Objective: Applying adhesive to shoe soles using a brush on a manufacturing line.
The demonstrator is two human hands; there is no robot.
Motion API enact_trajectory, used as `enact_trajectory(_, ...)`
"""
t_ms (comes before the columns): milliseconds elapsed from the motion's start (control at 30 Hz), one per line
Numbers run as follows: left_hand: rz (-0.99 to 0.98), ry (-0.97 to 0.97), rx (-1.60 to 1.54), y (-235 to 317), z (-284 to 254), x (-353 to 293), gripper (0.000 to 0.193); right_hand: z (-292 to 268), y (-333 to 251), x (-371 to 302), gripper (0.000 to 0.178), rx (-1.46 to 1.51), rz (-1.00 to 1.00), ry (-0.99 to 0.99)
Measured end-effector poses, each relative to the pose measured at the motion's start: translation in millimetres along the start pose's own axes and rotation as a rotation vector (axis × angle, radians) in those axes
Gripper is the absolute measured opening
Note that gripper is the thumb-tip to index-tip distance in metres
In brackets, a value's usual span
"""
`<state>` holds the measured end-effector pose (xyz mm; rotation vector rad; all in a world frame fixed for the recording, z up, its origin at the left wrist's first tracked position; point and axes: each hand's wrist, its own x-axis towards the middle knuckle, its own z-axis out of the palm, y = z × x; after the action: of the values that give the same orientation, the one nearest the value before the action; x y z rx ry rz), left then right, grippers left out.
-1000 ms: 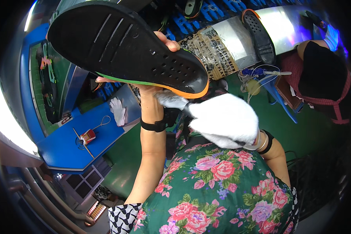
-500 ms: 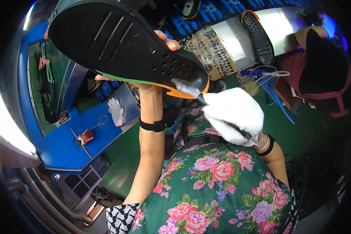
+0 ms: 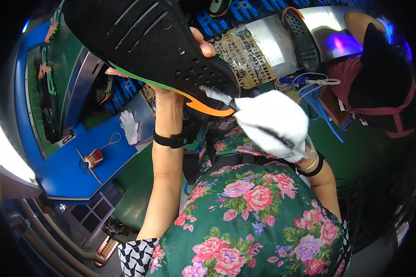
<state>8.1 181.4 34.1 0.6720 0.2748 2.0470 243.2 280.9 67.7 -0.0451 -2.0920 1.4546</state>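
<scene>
One head-worn fisheye view looks steeply down, close over the lap; edges probably distorted.

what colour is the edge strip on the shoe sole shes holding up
Orange and green along the black shoe sole, clearest in the head view.

Shoe sole [image 3: 162, 46]: black w/ green and orange edge layers. Right hand [image 3: 272, 122]: white glove. Left hand [image 3: 171, 87]: bare, black wristband [image 3: 168, 140]. Dress [image 3: 259, 217]: dark green, pink and red floral print. Workbench [image 3: 69, 180]: blue. Spare glove [image 3: 129, 125] on it: white. Second sole [image 3: 302, 39]: black, orange rim.
</scene>
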Motion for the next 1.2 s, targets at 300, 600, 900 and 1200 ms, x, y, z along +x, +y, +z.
enact_trajectory(300, -0.240, -0.010, 0.007, 0.1, 17.3, 6.6, 0.120, 3.5, -0.3, 2.4, 0.024, 0.048, -0.099, -0.079)
enact_trajectory(600, -0.258, 0.262, 0.115, 4.9, 20.3, 2.4, 0.117, 5.5, 5.0, 1.0, 0.027, 0.138, -0.164, -0.214)
enact_trajectory(900, -0.289, 0.525, 0.209, 7.8, 19.8, 0.7, 0.116, 8.8, -3.7, 2.3, 0.023, 0.194, -0.060, -0.242)
enact_trajectory(1200, -0.639, 0.367, 0.086, 6.1, 4.8, -3.3, 0.108, 15.8, 8.4, 1.4, 0.025, 0.118, -0.117, -0.325)
